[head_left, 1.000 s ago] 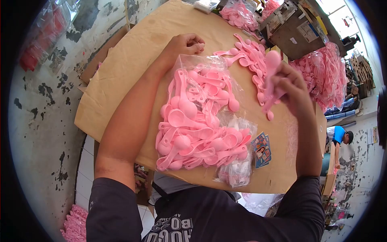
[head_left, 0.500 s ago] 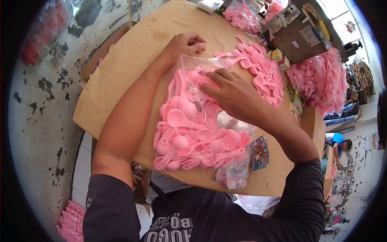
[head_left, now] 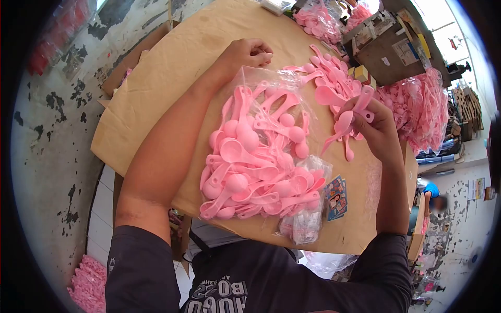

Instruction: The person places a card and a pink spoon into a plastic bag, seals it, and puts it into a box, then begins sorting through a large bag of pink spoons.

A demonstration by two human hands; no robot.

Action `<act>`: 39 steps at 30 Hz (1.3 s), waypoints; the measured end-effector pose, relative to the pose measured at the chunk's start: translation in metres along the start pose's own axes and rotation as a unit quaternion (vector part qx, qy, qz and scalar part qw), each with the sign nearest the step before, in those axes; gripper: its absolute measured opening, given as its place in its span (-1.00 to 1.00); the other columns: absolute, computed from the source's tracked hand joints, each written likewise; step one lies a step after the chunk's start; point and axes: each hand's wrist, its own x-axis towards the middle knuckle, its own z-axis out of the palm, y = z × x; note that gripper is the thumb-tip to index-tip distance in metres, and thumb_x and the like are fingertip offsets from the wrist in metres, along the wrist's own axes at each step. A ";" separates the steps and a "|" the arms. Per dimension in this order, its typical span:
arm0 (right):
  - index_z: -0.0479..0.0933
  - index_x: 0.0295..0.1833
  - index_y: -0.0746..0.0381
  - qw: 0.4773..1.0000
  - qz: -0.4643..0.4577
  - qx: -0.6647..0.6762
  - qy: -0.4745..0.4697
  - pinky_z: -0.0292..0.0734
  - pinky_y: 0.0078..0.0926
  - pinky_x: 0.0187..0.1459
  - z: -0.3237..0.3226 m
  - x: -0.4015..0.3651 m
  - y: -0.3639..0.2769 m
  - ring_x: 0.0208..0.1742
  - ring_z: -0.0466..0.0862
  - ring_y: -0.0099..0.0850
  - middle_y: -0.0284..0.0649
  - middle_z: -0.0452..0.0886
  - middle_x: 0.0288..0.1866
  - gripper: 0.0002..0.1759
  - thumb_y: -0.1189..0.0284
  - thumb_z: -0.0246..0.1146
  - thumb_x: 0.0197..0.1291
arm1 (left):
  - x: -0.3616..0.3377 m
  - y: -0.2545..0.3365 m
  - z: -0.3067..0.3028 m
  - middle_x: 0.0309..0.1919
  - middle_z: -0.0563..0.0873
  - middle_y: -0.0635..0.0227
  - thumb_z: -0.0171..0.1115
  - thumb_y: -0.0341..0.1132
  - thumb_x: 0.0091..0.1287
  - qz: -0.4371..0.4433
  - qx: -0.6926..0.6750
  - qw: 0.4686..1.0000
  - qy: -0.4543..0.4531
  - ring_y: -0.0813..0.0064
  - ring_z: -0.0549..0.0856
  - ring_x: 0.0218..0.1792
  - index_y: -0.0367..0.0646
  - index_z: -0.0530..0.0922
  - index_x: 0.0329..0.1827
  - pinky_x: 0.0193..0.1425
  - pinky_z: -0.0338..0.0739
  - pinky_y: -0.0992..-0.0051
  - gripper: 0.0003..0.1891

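From near to far, I have the bag point(head_left: 251, 76), the right hand point(head_left: 378, 123) pinching several spoons point(head_left: 344, 124) by the pile point(head_left: 334, 77), apparently a gathering step calling next for a steady hold, and the left hand point(head_left: 247, 53) curled, contents unclear

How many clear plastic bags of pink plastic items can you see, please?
4 visible: a near bag on the brown table, a right-hand bag, a far bag, and a partly hidden bag just right of that. Others may be hidden.
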 end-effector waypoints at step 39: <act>0.50 -0.06 0.23 0.923 -0.078 -0.372 -0.067 0.57 -0.07 -0.16 0.063 0.020 -0.005 -0.18 0.75 0.01 0.00 0.72 -0.25 -0.73 0.24 0.29 0.51 | 0.002 0.000 -0.002 -0.15 0.85 0.26 0.32 -0.29 0.52 -0.017 0.028 0.999 -0.010 0.55 0.80 -0.15 -0.36 0.71 0.10 0.03 0.69 0.52 -0.71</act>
